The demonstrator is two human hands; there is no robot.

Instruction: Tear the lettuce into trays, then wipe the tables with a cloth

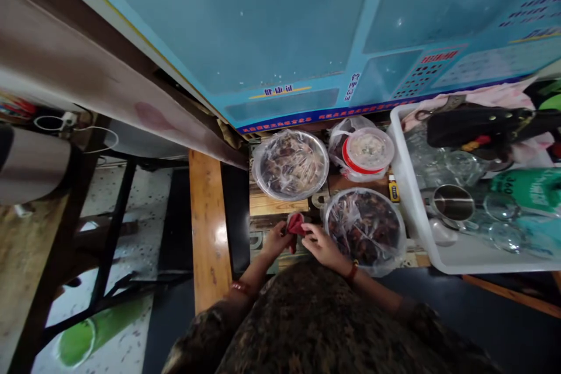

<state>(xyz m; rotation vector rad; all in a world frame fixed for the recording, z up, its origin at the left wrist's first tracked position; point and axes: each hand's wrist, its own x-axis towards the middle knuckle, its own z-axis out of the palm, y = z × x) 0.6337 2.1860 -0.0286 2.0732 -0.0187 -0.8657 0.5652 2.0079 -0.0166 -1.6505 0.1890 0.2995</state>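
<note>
A blue printed board (280,23) stands behind a white plastic tub (416,204) of glassware. Beside the tub are 2 film-covered round bowls (366,231) and a red-rimmed lidded container (369,151). The person's left hand (275,239) grasps a small red cloth (296,223) before the torso, left of the nearer bowl; the right hand's (323,245) fingertips meet its edge, whether pinching cannot be told

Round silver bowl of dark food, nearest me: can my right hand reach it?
Likely yes: the right hand is beside the bowl, nothing between, though clear plastic covers the food and that hand is at a small red cloth.
</note>
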